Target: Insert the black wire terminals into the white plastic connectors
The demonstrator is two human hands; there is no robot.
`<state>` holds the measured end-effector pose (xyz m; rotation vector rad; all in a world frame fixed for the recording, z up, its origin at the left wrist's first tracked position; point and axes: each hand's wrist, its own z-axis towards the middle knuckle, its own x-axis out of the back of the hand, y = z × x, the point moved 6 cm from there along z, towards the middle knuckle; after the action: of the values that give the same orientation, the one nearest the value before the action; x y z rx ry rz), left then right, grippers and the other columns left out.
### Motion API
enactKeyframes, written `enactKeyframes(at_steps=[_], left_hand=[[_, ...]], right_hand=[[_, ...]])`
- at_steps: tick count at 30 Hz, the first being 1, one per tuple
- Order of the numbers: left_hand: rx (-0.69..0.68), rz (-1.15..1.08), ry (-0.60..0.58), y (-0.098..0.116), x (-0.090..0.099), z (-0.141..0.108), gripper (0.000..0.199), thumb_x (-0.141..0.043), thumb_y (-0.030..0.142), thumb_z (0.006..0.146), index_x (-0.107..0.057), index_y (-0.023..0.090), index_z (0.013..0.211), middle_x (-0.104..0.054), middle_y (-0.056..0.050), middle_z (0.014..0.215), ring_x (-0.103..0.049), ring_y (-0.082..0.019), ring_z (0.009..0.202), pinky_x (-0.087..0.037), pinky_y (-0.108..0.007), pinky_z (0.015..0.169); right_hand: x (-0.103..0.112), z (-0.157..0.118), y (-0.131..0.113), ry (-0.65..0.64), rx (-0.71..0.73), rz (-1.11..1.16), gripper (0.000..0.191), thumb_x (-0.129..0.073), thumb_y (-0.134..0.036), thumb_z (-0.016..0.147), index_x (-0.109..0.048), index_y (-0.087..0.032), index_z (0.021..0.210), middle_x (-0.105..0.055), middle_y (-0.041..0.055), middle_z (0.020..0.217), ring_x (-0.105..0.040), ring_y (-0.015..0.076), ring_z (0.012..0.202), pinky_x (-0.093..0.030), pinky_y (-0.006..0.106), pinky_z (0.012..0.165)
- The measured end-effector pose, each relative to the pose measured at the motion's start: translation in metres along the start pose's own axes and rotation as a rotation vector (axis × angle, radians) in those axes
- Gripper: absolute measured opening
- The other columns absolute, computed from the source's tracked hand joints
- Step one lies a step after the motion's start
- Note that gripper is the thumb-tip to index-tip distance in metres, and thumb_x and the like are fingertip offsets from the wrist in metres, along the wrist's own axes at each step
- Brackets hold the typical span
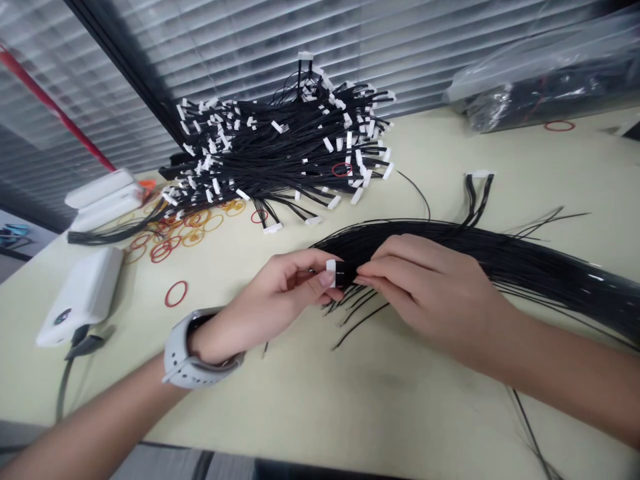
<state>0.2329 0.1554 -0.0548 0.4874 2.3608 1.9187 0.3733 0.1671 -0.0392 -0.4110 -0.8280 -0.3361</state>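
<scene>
Between the thumb and fingers of my left hand (pixel 290 283) is a white connector (pixel 331 273), with black wires running out of its right side. My right hand (pixel 425 280) pinches at those black wires just right of the connector; its fingertips hide exactly what lies between them. Beneath both hands stretches a thick bundle of loose black wires (pixel 525 263), its free ends fanning out below my fingers. Behind the bundle, a wire piece with a white connector (pixel 480 174) stands up from it.
A large pile of black cables with white connectors (pixel 280 147) lies by the blinds. Red and yellow rubber bands (pixel 195 227) are scattered to its left. A white power bank (pixel 83 293) with a cable sits at the left, a clear plastic bag (pixel 545 80) at the back right.
</scene>
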Motion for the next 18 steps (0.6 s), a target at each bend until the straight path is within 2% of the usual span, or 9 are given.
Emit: enactKeyframes(at_steps=[4, 13, 16, 18], left_hand=[[-0.008, 0.012, -0.008, 0.0, 0.0, -0.001, 0.012, -0.054, 0.023, 0.085, -0.061, 0.016, 0.093, -0.063, -0.002, 0.089, -0.064, -0.011, 0.081, -0.053, -0.022, 0.076], [-0.032, 0.038, -0.078, 0.005, -0.008, -0.004, 0.009, -0.053, 0.019, 0.086, -0.06, 0.015, 0.09, -0.061, 0.001, 0.08, -0.065, -0.009, 0.074, -0.052, -0.017, 0.069], [-0.046, 0.032, -0.082, 0.007, -0.007, -0.004, 0.007, -0.054, 0.019, 0.085, -0.06, 0.015, 0.085, -0.06, 0.001, 0.076, -0.064, -0.008, 0.072, -0.052, -0.016, 0.067], [-0.068, 0.019, -0.058, 0.009, -0.005, -0.003, 0.008, -0.055, 0.02, 0.085, -0.06, 0.015, 0.086, -0.06, 0.001, 0.075, -0.064, -0.009, 0.071, -0.052, -0.017, 0.067]], right_hand=[[0.002, 0.001, -0.001, 0.017, -0.001, 0.007, 0.019, -0.046, -0.019, 0.089, -0.061, -0.016, 0.078, -0.059, 0.0039, 0.078, -0.053, 0.0143, 0.074, -0.042, 0.028, 0.065], [0.003, -0.004, -0.006, 0.076, 0.024, 0.026, 0.011, -0.049, -0.017, 0.087, -0.057, -0.02, 0.08, -0.061, 0.0029, 0.083, -0.055, 0.0141, 0.077, -0.044, 0.028, 0.068], [0.005, 0.0, -0.006, 0.078, 0.008, 0.065, 0.013, -0.048, -0.015, 0.087, -0.056, -0.02, 0.077, -0.06, 0.0022, 0.078, -0.055, 0.013, 0.074, -0.044, 0.027, 0.066], [0.009, 0.006, -0.003, 0.079, -0.005, 0.119, 0.008, -0.05, -0.018, 0.086, -0.055, -0.018, 0.08, -0.058, 0.003, 0.08, -0.055, 0.0128, 0.076, -0.044, 0.026, 0.066]])
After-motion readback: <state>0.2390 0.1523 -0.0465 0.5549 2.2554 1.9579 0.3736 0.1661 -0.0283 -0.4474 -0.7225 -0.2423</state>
